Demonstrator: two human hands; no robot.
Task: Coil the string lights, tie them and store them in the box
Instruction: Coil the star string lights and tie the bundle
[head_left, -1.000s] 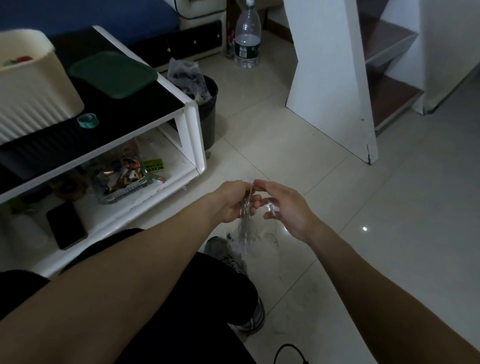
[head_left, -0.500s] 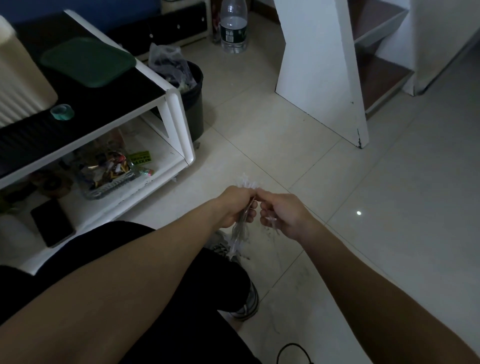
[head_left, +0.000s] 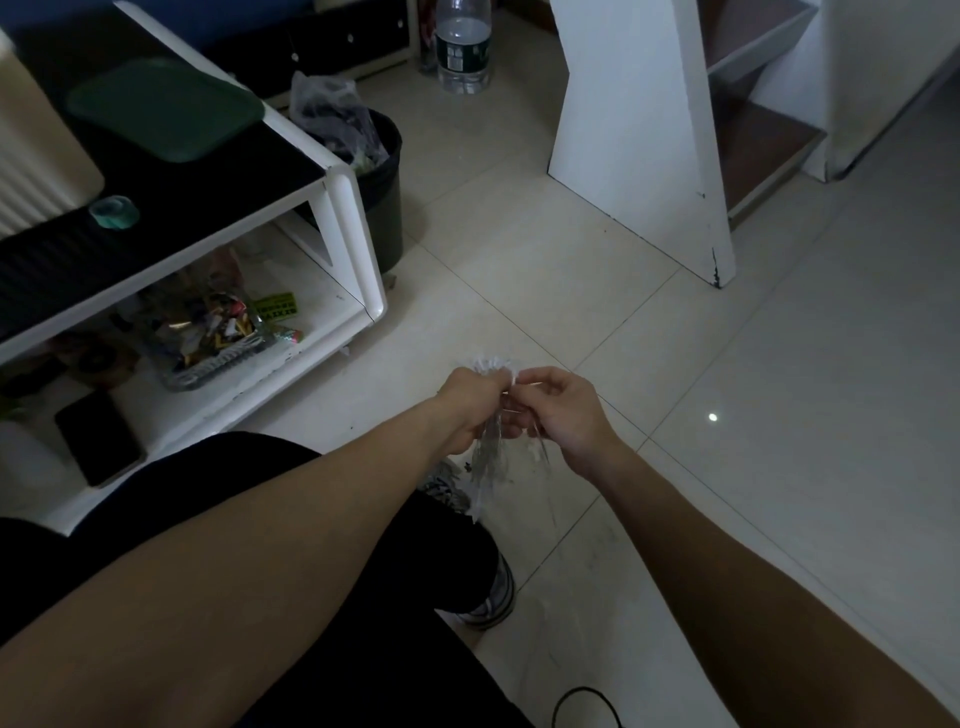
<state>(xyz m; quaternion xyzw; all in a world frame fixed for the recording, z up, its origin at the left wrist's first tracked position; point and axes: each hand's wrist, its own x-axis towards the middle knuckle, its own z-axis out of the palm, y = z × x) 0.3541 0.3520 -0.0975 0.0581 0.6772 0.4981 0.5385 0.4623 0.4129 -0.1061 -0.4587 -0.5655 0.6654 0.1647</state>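
The left hand (head_left: 470, 402) is clenched around a thin, silvery bundle of coiled string lights (head_left: 487, 457), which hangs over the pale tiled floor (head_left: 545, 270). The right hand (head_left: 563, 415) pinches a strand beside it. Farther left, a green rectangular lid (head_left: 166, 106) lies on the black-topped white bench (head_left: 343, 208), beside a black waste bin (head_left: 387, 171).

The string lights (head_left: 488, 457) are clear and silvery. The table (head_left: 358, 234) has a white frame and black top. On it lie a dark green lid (head_left: 166, 109) and a teal tape roll (head_left: 113, 212). The bin (head_left: 387, 197) is black, the floor tiles (head_left: 779, 389) pale cream.
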